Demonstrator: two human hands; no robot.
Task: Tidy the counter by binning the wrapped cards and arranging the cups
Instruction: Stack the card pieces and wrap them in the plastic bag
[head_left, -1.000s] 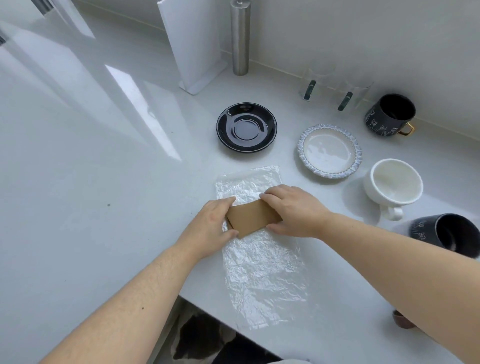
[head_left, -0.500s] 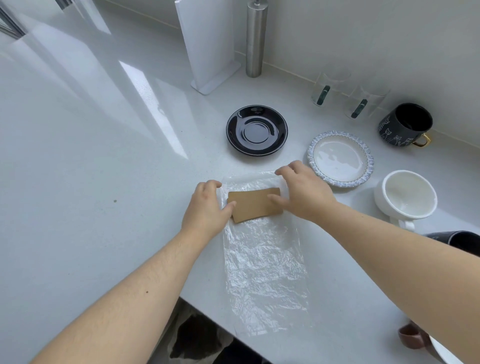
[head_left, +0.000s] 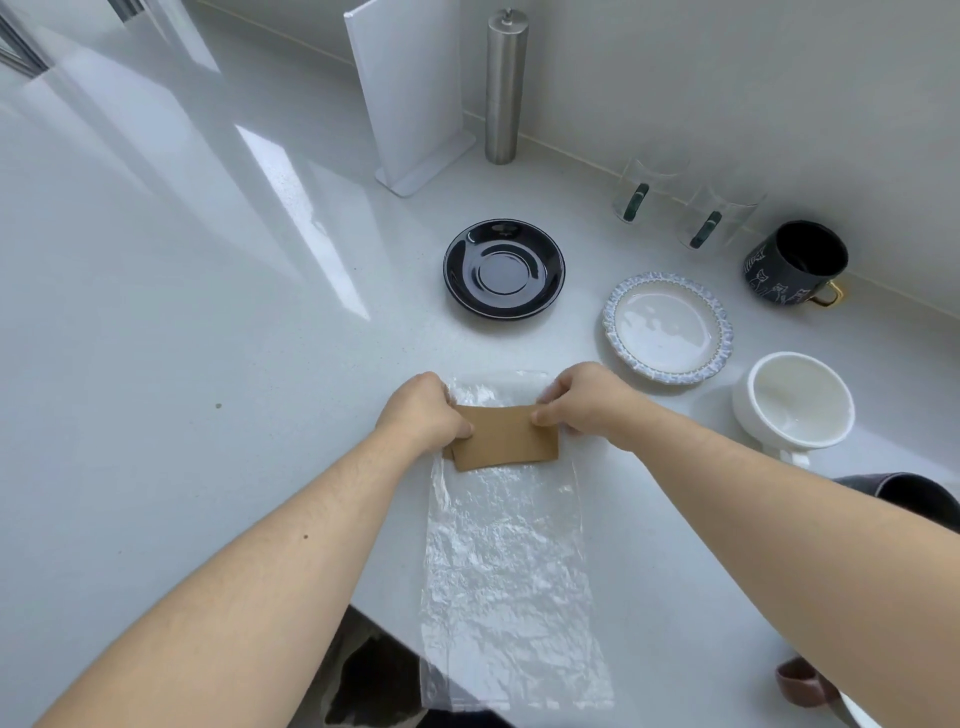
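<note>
head | left hand (head_left: 423, 415), right hand (head_left: 587, 400) pinch cards (head_left: 504, 439), wrap (head_left: 506, 571) | fingertips hidden

The glossy white tabletop (head_left: 208, 338) carries a black saucer (head_left: 504, 267); right of it sit a blue-rimmed plate (head_left: 667, 327) and white cup (head_left: 795, 400), nearer it plastic wrap (head_left: 506, 571).

Bright, soft daylight enters from the upper left, throwing pale glare streaks across the glossy white counter (head_left: 156, 322); shadows are faint, focus sharp, edges wide-angle bowed.
</note>
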